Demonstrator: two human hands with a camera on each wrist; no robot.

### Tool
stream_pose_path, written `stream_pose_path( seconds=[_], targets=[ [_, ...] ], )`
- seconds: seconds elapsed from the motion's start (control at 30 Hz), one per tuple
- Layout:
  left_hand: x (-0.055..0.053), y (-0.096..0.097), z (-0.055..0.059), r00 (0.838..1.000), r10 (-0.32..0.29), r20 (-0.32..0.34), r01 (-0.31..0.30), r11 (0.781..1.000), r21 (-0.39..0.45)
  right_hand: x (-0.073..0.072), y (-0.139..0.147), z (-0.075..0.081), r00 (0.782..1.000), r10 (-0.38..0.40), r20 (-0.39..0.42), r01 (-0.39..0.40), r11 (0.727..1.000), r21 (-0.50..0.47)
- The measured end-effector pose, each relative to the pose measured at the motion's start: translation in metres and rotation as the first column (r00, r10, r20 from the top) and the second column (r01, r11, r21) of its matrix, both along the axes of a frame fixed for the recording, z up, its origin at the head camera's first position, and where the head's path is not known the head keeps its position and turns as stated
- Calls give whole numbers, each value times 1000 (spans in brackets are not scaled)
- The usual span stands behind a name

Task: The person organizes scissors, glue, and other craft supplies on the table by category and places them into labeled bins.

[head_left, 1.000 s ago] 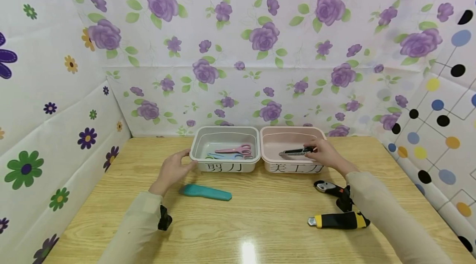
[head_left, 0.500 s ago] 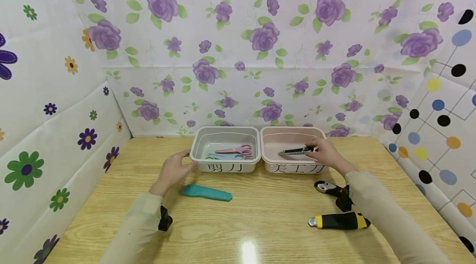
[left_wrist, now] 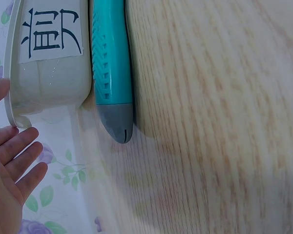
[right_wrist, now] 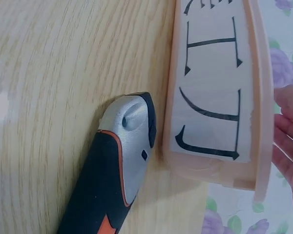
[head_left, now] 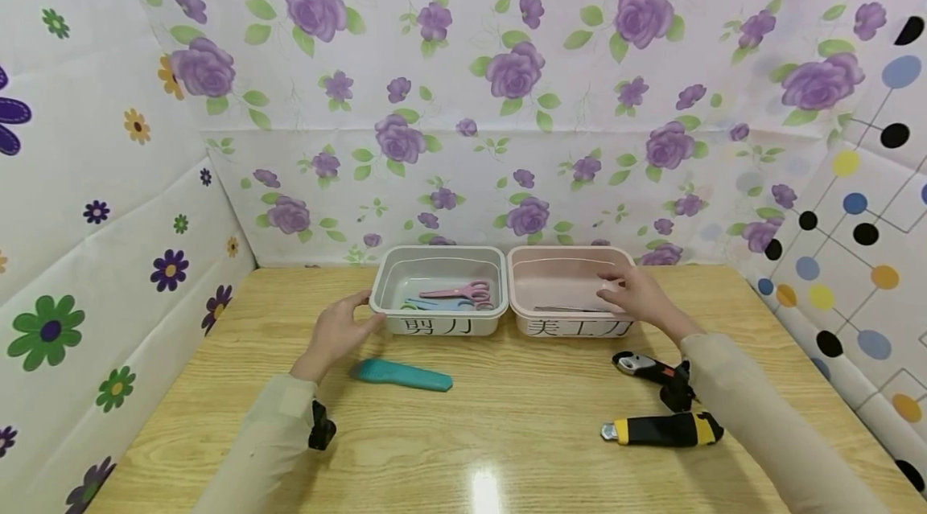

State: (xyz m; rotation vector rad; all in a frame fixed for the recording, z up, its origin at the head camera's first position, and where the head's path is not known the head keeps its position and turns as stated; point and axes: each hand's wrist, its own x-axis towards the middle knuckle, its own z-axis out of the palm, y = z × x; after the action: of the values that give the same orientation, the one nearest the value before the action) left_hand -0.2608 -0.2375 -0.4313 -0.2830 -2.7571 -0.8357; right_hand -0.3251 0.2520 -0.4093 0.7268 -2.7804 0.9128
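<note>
Mid-frame on the worktop (head_left: pixel 507 425), the left bin (head_left: pixel 438 266), scissors (head_left: pixel 455 292) inside, stands beside the right bin (head_left: pixel 568 268), a mostly hidden tool (head_left: pixel 568 309) inside. The left hand (head_left: pixel 340 333) is at the left bin's left end, the right hand (head_left: pixel 640 297) over the other's right end. A cutter (head_left: pixel 404 375) lies before the left bin, 2 utility knives (head_left: pixel 662 430) lower right.

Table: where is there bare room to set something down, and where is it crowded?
Widest patch: between the teal tool and the yellow knife, in front of the gray bin and pink bin. Another lies left of the left sleeve. Crowded: by the right sleeve, where the silver knife also lies.
</note>
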Motion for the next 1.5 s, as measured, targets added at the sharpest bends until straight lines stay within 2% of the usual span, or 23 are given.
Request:
stream_pose_path(
  seconds=[0.17,0.37,0.77,0.97,1.33,1.5],
  targets=[
    [0,1,1,1000,-1,3,1,1000,-3,5,1,7,1000,15,-16,-16,1000,-22],
    [1,2,1,1000,-1,8,1,1000,-5,22,4,23,998,47,-34,-48,999,-21],
    [1,0,2,1000,-11,-7,11,1000,10,40,21,40,997,32,-72,-30,999,16],
    [2,0,1,1000,-17,-6,17,1000,13,56,28,37,997,27,-77,-26,999,21],
    [5,-1,1,1000,-9,-6,9,1000,8,85,40,24,1000,-28,-1,28,999,39],
    [4,2,2,1000,-17,-23,18,1000,16,96,51,15,998,-59,-27,61,997,55]
  ],
)
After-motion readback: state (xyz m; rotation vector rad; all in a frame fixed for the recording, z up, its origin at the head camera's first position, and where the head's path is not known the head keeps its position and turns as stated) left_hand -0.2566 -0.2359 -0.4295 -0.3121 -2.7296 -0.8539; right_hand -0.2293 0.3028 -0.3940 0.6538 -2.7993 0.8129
